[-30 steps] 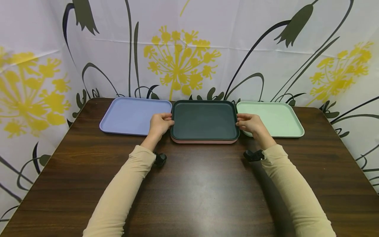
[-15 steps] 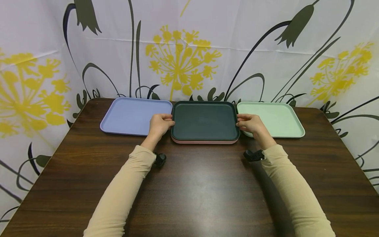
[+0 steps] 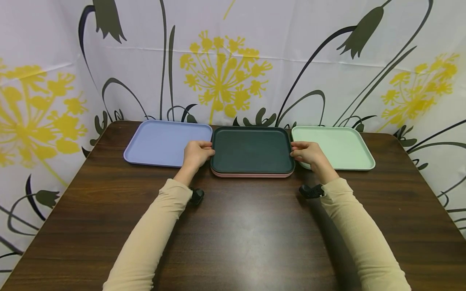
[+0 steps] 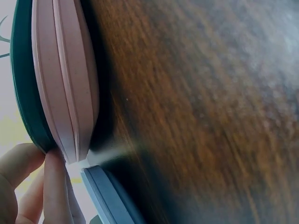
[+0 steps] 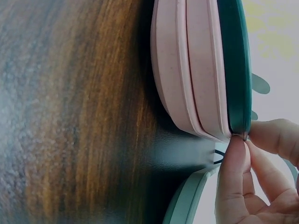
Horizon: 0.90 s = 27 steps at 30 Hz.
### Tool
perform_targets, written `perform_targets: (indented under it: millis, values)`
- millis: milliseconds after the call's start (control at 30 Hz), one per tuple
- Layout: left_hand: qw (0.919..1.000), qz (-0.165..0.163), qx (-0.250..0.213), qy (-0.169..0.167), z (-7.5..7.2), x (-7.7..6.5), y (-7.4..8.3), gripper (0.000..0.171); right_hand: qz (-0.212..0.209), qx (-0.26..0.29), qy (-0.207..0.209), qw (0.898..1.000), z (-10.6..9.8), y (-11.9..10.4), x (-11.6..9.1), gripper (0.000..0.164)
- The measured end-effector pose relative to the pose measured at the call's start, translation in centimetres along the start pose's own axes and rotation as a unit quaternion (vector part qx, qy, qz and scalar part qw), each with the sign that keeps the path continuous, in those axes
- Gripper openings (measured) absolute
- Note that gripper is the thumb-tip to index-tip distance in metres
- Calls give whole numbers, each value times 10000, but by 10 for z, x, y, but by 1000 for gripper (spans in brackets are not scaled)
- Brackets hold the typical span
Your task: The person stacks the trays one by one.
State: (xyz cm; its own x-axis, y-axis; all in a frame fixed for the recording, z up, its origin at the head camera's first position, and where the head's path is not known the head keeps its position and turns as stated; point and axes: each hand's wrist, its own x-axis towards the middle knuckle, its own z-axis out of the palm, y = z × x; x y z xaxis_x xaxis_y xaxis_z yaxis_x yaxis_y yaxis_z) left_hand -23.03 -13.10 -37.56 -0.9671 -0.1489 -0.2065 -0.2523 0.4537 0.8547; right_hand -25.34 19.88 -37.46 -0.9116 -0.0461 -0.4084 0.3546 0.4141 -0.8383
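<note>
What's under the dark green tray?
Under the dark green tray: an upper pink tray on a lower pink tray, table beneath. Only their outer edges show; their inner faces are covered, so can't tell if anything flat lies between.

Near the back of the bench (image 3: 251,226), the top tray (image 3: 253,149) is lying on two lower trays (image 4: 79,70) — the left tray (image 3: 162,141) is resting to its left, the right tray (image 3: 333,147) to its right. The left hand (image 3: 195,154) is touching its left edge, the right hand (image 3: 307,153) its right — a cloth (image 3: 145,48) is hanging behind.
</note>
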Motion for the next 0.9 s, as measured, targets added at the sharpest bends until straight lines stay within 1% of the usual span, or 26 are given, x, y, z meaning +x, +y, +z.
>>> perform_targets:
  millis: [300,567,667,900]
  values:
    - [9997,97,238,-3,0,-2,1,35,22,82,-66,9999,-1,1,1,53]
    - [9994,78,334,-43,1,-1,-1,36,-26,153,-92,9998,-2,1,1,53]
    - [9995,37,301,-98,0,-1,-1,37,-33,132,-109,9998,-2,1,1,53]
    - [9998,-57,29,-182,1,-2,0,38,-41,94,-174,9998,-3,3,2,54]
